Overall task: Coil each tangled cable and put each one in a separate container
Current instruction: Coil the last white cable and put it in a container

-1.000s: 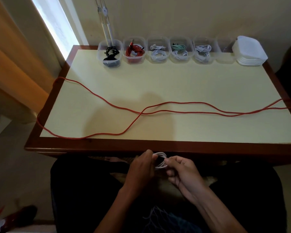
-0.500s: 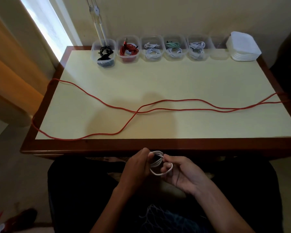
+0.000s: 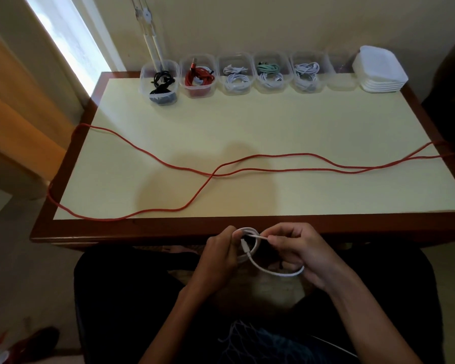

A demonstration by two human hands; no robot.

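Now: your left hand (image 3: pixel 218 254) grips the white cable (image 3: pixel 250 249) coil at the near table (image 3: pixel 247 227) edge; right hand (image 3: pixel 298 252) pinches its loose end. Wrap snugly, tuck through.

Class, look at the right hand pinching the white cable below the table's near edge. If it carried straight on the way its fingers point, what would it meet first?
The right hand points leftward, so it would probably first meet the white cable coil, then the left hand gripping it. Depth is unclear.
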